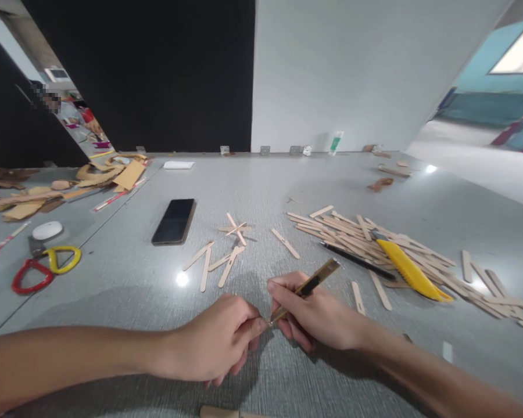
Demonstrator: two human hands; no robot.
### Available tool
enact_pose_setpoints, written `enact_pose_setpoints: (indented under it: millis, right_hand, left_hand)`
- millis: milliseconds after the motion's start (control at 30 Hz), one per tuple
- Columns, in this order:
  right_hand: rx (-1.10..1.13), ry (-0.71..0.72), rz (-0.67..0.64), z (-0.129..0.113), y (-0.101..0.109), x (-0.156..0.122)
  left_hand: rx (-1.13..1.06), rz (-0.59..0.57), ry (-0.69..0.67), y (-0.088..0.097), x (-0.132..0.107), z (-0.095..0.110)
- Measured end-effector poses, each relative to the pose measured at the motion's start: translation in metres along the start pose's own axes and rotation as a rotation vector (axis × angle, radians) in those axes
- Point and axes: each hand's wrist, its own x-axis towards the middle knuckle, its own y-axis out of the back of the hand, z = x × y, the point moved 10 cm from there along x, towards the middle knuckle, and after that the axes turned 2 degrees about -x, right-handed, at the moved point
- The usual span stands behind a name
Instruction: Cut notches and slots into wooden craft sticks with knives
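Left hand [218,342] is pinched shut, seemingly at the tip of a utility knife [307,287] clamped in right hand [318,316].

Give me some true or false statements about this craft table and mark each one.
1. The right hand holds a slim knife. True.
2. The phone has a lit screen. False: the screen is dark.
3. The yellow cutter lies on the stick pile. True.
4. The scissors lie right of the sticks. False: they lie at the far left.
5. The left hand rests flat, away from the knife. False: its fingertips meet the knife's front end.
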Motion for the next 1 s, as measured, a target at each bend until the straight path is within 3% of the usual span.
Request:
enact_pose_setpoints:
  millis: [400,800,1000]
  right_hand:
    - [0.056,-0.107,-0.008,0.006,-0.001,0.000]
    - [0.031,-0.048,-0.097,-0.006,-0.003,0.002]
    - [0.012,-0.077,-0.054,-0.008,-0.002,-0.002]
  left_hand:
    - [0.043,0.024,-0.017,-0.001,0.001,-0.006]
    - [0.065,0.021,-0.039,-0.002,0.001,-0.001]
    - [0.059,0.019,-0.038,-0.004,-0.001,0.001]
